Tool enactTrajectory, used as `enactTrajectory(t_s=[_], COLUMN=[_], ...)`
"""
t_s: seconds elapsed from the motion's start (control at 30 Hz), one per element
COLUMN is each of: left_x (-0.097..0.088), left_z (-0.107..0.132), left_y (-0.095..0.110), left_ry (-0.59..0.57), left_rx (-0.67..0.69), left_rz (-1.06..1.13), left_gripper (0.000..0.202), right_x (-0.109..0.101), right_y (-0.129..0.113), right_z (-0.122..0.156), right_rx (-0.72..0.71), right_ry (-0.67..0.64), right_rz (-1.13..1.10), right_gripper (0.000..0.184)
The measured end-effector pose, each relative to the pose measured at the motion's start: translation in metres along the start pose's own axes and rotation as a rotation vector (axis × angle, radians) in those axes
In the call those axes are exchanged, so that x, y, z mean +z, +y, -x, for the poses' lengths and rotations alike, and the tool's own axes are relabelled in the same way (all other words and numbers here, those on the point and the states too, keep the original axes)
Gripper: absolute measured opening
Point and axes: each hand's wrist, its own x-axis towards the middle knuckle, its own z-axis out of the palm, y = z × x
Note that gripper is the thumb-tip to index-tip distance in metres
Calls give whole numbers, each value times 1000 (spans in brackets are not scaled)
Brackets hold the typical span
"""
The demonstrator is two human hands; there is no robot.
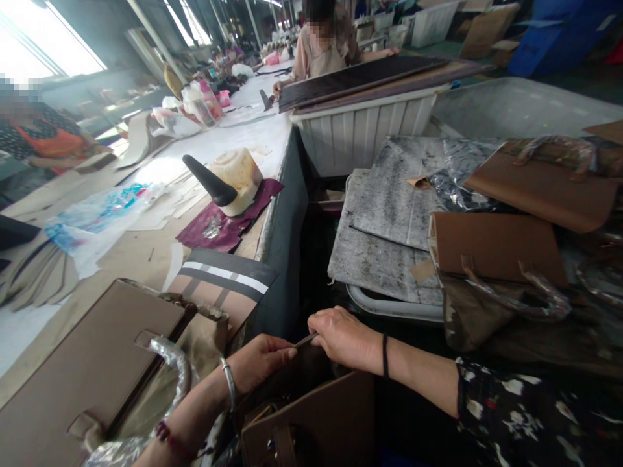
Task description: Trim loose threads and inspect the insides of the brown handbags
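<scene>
A brown handbag is low in front of me, its mouth parted and its inside dark. My left hand pinches the bag's far top edge between thumb and fingers. Close on its right, my right hand is closed on the same edge, and a short strip of it shows between the two hands. Left of my left arm, a taupe handbag with a plastic-wrapped handle lies on the worktable. The lower part of the bag I hold is out of view.
On the table are a stained plastic container with a black nozzle, purple material and a striped panel. More brown handbags lie at right by grey cloth. A person stands beyond a white bin; another person is at left.
</scene>
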Motion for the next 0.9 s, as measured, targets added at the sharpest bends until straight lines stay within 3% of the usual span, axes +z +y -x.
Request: enactTrajectory(t_s=[0.23, 0.4, 0.5, 0.7, 0.9], left_x=[0, -9, -13, -14, -13], left_z=[-4, -4, -6, -10, -11], left_y=[-6, -8, -8, -10, -13], left_ry=[85, -21, 1, 76, 148], left_rx=[71, 54, 31, -39, 14], left_rz=[-134, 43, 66, 47, 200], left_gripper=[47, 47, 44, 37, 34], right_x=[3, -1, -1, 4, 3], right_y=[-1, -9, -9, 11, 36], right_z=[0, -15, -24, -26, -13], right_rx=[-4, 74, 98, 145, 181], right_ry=[5, -71, -89, -120, -127], right_rz=[13, 31, 36, 30, 5], right_gripper=[5, 9, 12, 11, 9])
